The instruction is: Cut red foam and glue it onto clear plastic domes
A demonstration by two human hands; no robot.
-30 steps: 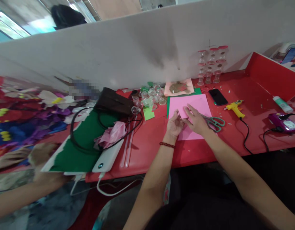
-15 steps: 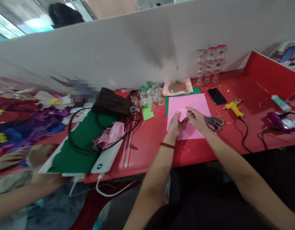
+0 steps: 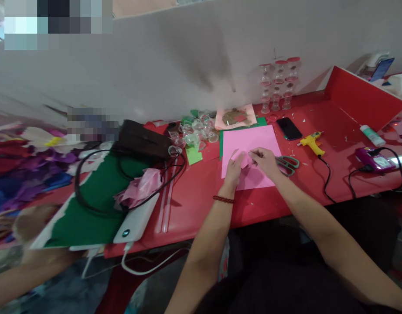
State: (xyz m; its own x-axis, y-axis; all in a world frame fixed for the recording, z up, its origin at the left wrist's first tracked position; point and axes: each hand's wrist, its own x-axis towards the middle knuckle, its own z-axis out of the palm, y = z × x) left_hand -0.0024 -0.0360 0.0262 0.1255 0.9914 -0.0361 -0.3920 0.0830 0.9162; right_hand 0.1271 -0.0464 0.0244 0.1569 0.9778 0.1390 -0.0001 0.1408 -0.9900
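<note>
A small piece of pink paper (image 3: 242, 158) is between my two hands, over a larger pink sheet (image 3: 264, 137) that lies on the red table. My left hand (image 3: 234, 170) grips the piece at its left side, thumb on top. The fingers of my right hand (image 3: 265, 161) are pinched together at the piece's right edge. Grey-green-handled scissors (image 3: 288, 165) lie just right of my right hand, their blades partly hidden behind it. Under the pink sheet, a green sheet (image 3: 221, 146) shows at the edge.
A phone (image 3: 289, 128), a yellow glue gun (image 3: 312, 143) and a purple device (image 3: 375, 160) lie to the right. Clear plastic cups (image 3: 198, 131) stand behind. At left are a black bag (image 3: 144, 141), a white power bank (image 3: 135, 224) and another person's arm (image 3: 34, 266).
My right fingers have drawn together into a pinch on the small pink piece, which is now tilted. The whole view has shifted slightly, moving things leftward.
</note>
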